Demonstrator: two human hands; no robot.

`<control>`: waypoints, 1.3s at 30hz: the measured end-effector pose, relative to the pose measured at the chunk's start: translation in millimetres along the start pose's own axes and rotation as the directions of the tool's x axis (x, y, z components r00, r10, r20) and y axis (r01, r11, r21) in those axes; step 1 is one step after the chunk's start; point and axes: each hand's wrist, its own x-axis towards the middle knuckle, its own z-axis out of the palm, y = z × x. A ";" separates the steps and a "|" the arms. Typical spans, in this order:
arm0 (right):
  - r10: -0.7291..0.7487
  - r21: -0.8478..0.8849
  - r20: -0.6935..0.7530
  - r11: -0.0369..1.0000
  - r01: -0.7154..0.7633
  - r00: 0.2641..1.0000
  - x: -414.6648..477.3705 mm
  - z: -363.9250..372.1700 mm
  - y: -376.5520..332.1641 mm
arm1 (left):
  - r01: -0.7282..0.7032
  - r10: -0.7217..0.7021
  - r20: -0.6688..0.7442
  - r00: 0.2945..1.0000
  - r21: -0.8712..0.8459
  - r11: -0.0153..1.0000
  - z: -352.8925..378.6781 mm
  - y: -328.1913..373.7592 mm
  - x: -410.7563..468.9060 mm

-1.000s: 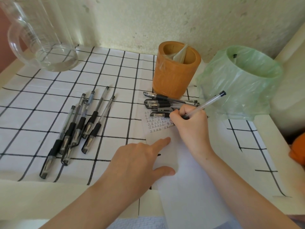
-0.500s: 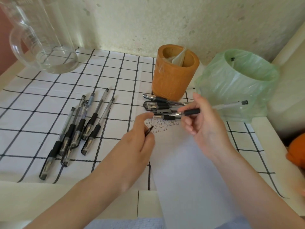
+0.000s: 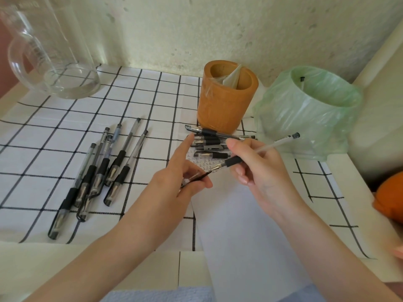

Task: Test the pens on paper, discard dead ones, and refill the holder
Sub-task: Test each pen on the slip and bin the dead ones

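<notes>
The right hand (image 3: 261, 171) grips a pen (image 3: 234, 161) by its black grip, fingers curled round it, tip aimed at the left hand (image 3: 174, 177). That hand pinches the cap (image 3: 197, 178) between thumb and curled fingers, with its forefinger stretched out. The cap's mouth sits just beside the pen tip. Both hands hover over the paper (image 3: 239, 225). Left of the left hand lie loose pens (image 3: 102, 168). Beyond the hands are more pens (image 3: 209, 140), the orange holder (image 3: 222, 105) and a green-bagged bin (image 3: 305, 112).
</notes>
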 end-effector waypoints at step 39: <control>0.058 -0.010 0.188 0.998 -0.058 0.980 -12.4 8.8 10.6 | 0.110 -0.123 0.019 0.992 0.328 0.938 -6.2 11.1 -1.6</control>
